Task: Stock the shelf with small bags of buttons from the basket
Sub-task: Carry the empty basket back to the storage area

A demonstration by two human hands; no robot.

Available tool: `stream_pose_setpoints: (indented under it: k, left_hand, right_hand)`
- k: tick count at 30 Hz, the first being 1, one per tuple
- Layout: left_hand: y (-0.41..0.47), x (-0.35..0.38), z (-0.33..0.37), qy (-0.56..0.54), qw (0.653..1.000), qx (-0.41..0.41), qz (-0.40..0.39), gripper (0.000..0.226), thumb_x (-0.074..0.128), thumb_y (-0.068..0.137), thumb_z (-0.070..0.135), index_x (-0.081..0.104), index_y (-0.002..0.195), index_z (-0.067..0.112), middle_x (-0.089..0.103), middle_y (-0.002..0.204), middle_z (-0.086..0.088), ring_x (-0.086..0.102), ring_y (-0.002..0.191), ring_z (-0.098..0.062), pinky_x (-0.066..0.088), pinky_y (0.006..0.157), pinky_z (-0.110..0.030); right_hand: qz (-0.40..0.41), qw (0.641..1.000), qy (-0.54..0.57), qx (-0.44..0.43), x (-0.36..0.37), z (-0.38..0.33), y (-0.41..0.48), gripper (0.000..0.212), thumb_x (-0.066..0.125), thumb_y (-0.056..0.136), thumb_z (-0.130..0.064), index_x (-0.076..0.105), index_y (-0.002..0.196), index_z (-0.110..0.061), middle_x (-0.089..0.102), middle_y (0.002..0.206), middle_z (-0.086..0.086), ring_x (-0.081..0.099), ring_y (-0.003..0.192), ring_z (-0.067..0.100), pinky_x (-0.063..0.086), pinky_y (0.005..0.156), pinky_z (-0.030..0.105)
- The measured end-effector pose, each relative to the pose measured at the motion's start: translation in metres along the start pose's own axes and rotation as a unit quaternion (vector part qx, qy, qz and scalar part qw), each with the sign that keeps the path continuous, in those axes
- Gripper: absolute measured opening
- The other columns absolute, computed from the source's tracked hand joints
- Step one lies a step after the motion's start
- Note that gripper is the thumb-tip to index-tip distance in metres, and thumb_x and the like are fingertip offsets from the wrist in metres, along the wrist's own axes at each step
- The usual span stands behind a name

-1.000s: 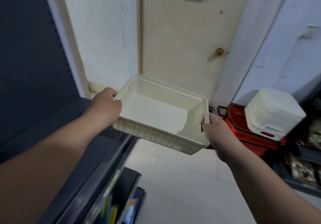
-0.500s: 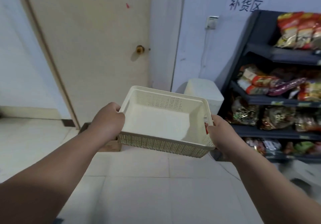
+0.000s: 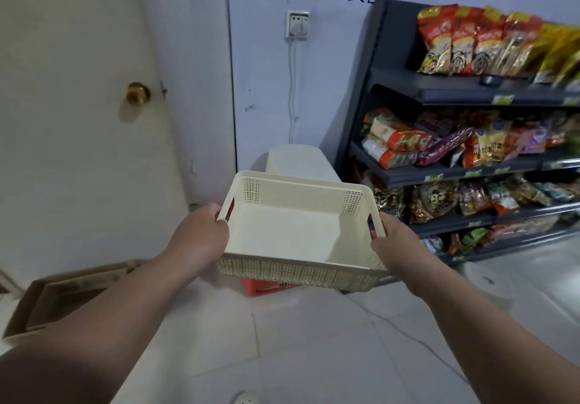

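Note:
I carry a cream perforated plastic basket (image 3: 292, 270) in front of me at mid-frame. Its inside shows only a bare white floor; no bags are visible in it. My left hand (image 3: 201, 240) grips the handle slot on its left end. My right hand (image 3: 397, 246) grips the handle slot on its right end. A dark metal shelf unit (image 3: 439, 173) filled with colourful snack packets stands to the right, a short way beyond the basket.
A white upturned tub (image 3: 301, 160) sits against the wall beside the shelf unit, with a red basket (image 3: 266, 287) on the floor under my basket. An open cardboard box (image 3: 62, 297) lies at lower left. A door with a brass knob (image 3: 137, 93) fills the left.
The view has swung right: the door slid to the left and the snack shelf came into view and grew nearer. Both hands keep the same hold on the basket.

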State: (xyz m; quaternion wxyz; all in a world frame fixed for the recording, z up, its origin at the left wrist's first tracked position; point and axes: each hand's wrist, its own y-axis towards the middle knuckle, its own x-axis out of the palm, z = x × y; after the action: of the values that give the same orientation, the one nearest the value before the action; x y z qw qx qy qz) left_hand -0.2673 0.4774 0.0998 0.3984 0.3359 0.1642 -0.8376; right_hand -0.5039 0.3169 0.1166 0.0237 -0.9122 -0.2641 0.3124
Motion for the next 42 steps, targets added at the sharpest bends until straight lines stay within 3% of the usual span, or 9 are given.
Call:
stream_pose_setpoints:
  k: [5, 13, 17, 20, 23, 27, 30, 33, 42]
  left_hand:
    - [0.1, 0.022, 0.011, -0.007, 1.0, -0.005, -0.029, 0.029, 0.039, 0.089, 0.01, 0.06, 0.107, 0.018, 0.063, 0.094, -0.001, 0.058, 0.087, -0.021, 0.041, 0.067, -0.031]
    - [0.22, 0.046, 0.042, -0.036, 0.997, -0.003, -0.073, 0.02, 0.039, 0.092, 0.013, 0.054, 0.102, 0.022, 0.062, 0.094, 0.001, 0.058, 0.082, -0.015, 0.044, 0.067, -0.029]
    - [0.268, 0.063, 0.047, -0.015, 0.996, -0.008, -0.087, 0.016, 0.043, 0.092, 0.014, 0.054, 0.098, 0.023, 0.061, 0.09, 0.005, 0.056, 0.079, -0.01, 0.041, 0.062, -0.024]
    - [0.302, 0.082, 0.052, 0.004, 0.997, -0.017, -0.077, 0.016, 0.041, 0.092, 0.015, 0.054, 0.096, 0.024, 0.061, 0.09, 0.005, 0.054, 0.077, -0.006, 0.037, 0.057, -0.023]
    - [0.336, 0.106, 0.06, 0.014, 0.997, -0.022, -0.066, 0.02, 0.037, 0.094, 0.014, 0.053, 0.096, 0.026, 0.061, 0.087, 0.007, 0.053, 0.076, -0.004, 0.035, 0.056, -0.022]
    - [0.387, 0.144, 0.069, 0.044, 0.996, -0.067, -0.025, 0.021, 0.036, 0.095, 0.017, 0.054, 0.106, 0.019, 0.062, 0.089, 0.002, 0.057, 0.078, -0.012, 0.042, 0.06, -0.029]
    - [0.422, 0.17, 0.078, 0.09, 0.989, -0.116, -0.012, 0.017, 0.036, 0.096, 0.017, 0.05, 0.105, 0.015, 0.058, 0.085, -0.001, 0.055, 0.072, -0.014, 0.036, 0.051, -0.027]
    - [0.452, 0.189, 0.083, 0.117, 0.984, -0.136, 0.002, 0.015, 0.038, 0.097, 0.016, 0.049, 0.103, 0.01, 0.059, 0.089, -0.005, 0.054, 0.073, -0.018, 0.037, 0.057, -0.028]
    - [0.496, 0.226, 0.07, 0.107, 0.977, -0.184, 0.015, 0.012, 0.04, 0.093, 0.016, 0.052, 0.091, 0.016, 0.059, 0.075, -0.006, 0.056, 0.069, -0.021, 0.046, 0.061, -0.035]
  right_hand:
    - [0.003, 0.999, -0.027, 0.02, 0.002, -0.024, 0.095, 0.041, 0.033, 0.084, 0.003, 0.057, 0.105, -0.023, 0.064, 0.096, 0.004, 0.057, 0.088, 0.023, 0.046, 0.067, 0.032]
    - [0.005, 0.999, -0.044, 0.023, -0.005, -0.05, 0.224, 0.042, 0.032, 0.085, 0.005, 0.058, 0.104, -0.023, 0.065, 0.096, 0.003, 0.058, 0.086, 0.019, 0.044, 0.061, 0.028]
    - [-0.008, 0.998, -0.063, 0.021, -0.006, -0.05, 0.291, 0.041, 0.035, 0.086, 0.0, 0.056, 0.105, -0.029, 0.065, 0.096, -0.001, 0.058, 0.088, 0.018, 0.051, 0.072, 0.033]
    - [-0.017, 0.997, -0.078, 0.012, -0.004, -0.047, 0.346, 0.043, 0.035, 0.083, 0.0, 0.056, 0.104, -0.032, 0.065, 0.096, -0.004, 0.058, 0.087, 0.016, 0.049, 0.067, 0.031]
    - [-0.036, 0.996, -0.084, 0.003, -0.003, -0.041, 0.406, 0.045, 0.036, 0.081, -0.003, 0.055, 0.104, -0.037, 0.065, 0.096, -0.007, 0.06, 0.088, 0.016, 0.053, 0.075, 0.036]
    - [-0.068, 0.993, -0.091, -0.015, -0.003, -0.036, 0.489, 0.041, 0.044, 0.079, -0.009, 0.055, 0.101, -0.042, 0.065, 0.093, -0.012, 0.062, 0.087, 0.015, 0.056, 0.075, 0.04]
    - [-0.087, 0.99, -0.107, -0.022, -0.001, -0.037, 0.545, 0.044, 0.043, 0.079, -0.009, 0.051, 0.102, -0.046, 0.063, 0.093, -0.015, 0.061, 0.086, 0.011, 0.056, 0.073, 0.035]
    - [-0.106, 0.987, -0.118, -0.033, 0.004, -0.036, 0.591, 0.046, 0.04, 0.079, -0.009, 0.048, 0.105, -0.046, 0.063, 0.092, -0.014, 0.062, 0.084, 0.012, 0.056, 0.073, 0.037]
    - [-0.129, 0.982, -0.131, -0.042, 0.025, -0.02, 0.656, 0.046, 0.04, 0.083, -0.011, 0.043, 0.114, -0.045, 0.061, 0.092, -0.016, 0.06, 0.081, 0.01, 0.052, 0.068, 0.033]
